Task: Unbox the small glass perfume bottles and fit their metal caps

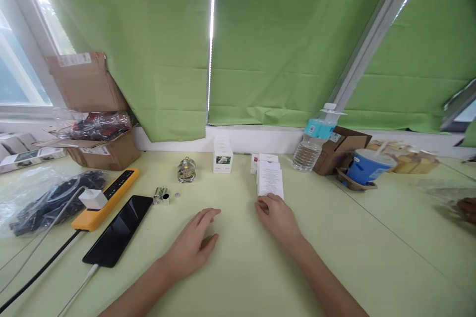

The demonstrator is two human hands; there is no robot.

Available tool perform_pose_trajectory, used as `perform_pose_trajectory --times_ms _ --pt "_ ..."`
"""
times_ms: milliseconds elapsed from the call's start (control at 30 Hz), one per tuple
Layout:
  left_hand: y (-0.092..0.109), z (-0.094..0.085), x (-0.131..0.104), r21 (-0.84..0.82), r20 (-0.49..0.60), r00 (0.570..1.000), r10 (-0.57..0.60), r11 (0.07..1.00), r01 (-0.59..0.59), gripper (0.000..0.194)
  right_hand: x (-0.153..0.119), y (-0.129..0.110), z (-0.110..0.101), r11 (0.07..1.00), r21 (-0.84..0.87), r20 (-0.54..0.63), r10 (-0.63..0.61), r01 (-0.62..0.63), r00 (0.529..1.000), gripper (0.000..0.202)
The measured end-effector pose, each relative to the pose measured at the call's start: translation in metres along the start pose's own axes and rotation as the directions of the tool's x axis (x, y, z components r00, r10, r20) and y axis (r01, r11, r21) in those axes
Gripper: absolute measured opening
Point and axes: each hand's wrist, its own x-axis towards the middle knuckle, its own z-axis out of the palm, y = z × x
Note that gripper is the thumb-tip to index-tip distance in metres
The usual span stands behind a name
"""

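Note:
My right hand (278, 217) is at the near end of a small white box (270, 182) with fine print on it. Its fingers are curled against that edge, and the fingertips are partly hidden. Behind this box stand more white boxes (267, 157), one with a pink picture on its side. My left hand (195, 240) hovers low over the table, fingers apart and holding nothing. Ahead of it stands a row of white boxes (222, 157), the front one showing a white flower. A glass perfume bottle (186, 170) with a gold top is left of that row.
Small gold caps (162, 195) lie near a black phone (119, 230) on its cable. Farther left are an orange power strip (107, 200), bagged black cables (61, 200) and an open carton (104, 153). A water bottle (310, 146) and a blue cup (368, 167) stand on the right.

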Motion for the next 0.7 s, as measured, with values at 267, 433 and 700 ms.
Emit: perform_pose_trajectory --times_ms 267,433,700 --pt "0.002 0.0 0.001 0.012 -0.002 1.0 0.006 1.0 -0.006 0.051 0.013 0.033 0.014 0.997 0.043 -0.105 -0.058 0.063 0.993 0.028" --pt "0.005 -0.001 0.0 0.017 -0.006 1.0 -0.005 1.0 0.005 0.054 0.016 0.037 0.013 0.983 0.16 -0.118 -0.074 0.092 0.99 0.024" --pt "-0.005 0.008 0.004 0.241 -0.039 0.995 0.089 0.968 -0.077 0.044 0.009 0.001 0.008 0.951 0.283 0.008 -0.129 0.122 0.992 0.031"
